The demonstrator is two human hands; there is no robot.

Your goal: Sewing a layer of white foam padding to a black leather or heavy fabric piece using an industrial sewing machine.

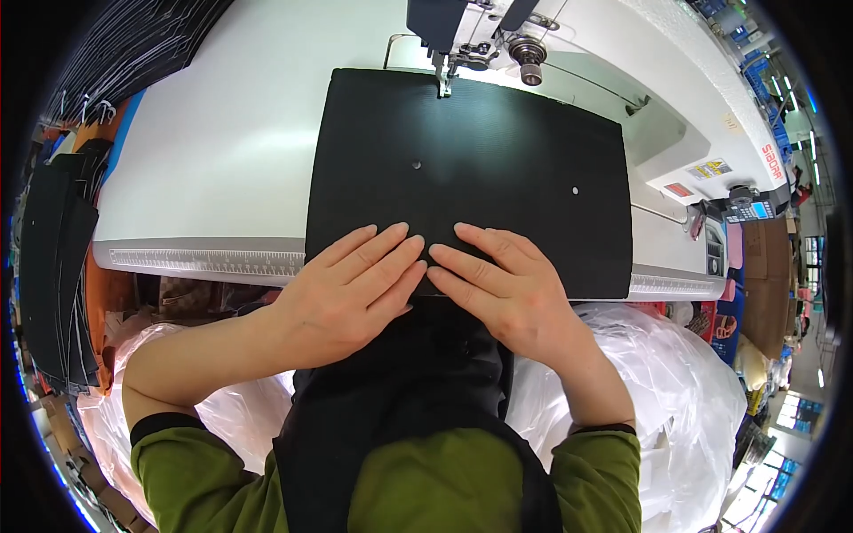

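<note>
A black rectangular panel (471,160) with two small round spots lies on the white machine table (213,160), reaching past the ruler strip at its front edge. The presser foot (443,84) of a white sewing machine (657,89) stands at the panel's back edge. My left hand (351,298) rests on the panel's near part, fingers stretched out. Just to its right, my right hand (506,298) also lies on the panel with fingers extended, its fingertips close to the left hand's. Neither hand grips anything.
Stacked black pieces (124,40) sit at the back left, more hang over an orange support (109,293) at the left. The machine's control panel (749,210) is at the right. Translucent plastic (649,400) lies bunched on both sides of my body.
</note>
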